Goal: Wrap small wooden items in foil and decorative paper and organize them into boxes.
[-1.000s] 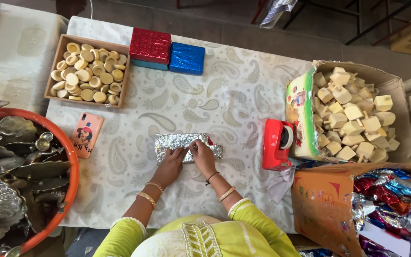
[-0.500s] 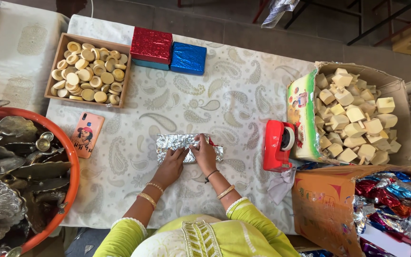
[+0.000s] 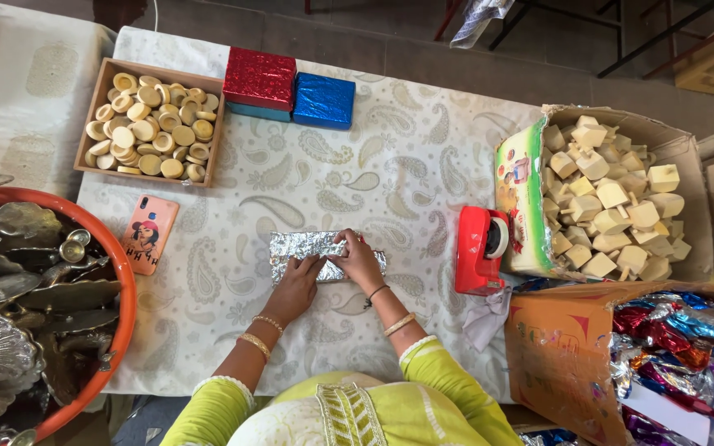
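Note:
A flat block wrapped in silver foil (image 3: 297, 246) lies on the patterned tablecloth (image 3: 357, 182) near the front middle. My left hand (image 3: 297, 278) presses on its near edge, fingers flat on the foil. My right hand (image 3: 358, 256) rests on top of the block toward its right end, fingers pressing the foil down. Both wrists carry bangles.
A wooden tray of round yellow discs (image 3: 152, 124) sits far left, beside red (image 3: 259, 78) and blue (image 3: 323, 101) wrapped boxes. A phone (image 3: 149, 233) lies at the left. A red tape dispenser (image 3: 480, 249), a carton of pale blocks (image 3: 609, 202) and shiny wrappers (image 3: 671, 334) stand right. An orange tub of metalware (image 3: 35, 306) stands left.
Both hands stay on the silver block. The right hand has shifted slightly along its top; the block itself has barely moved.

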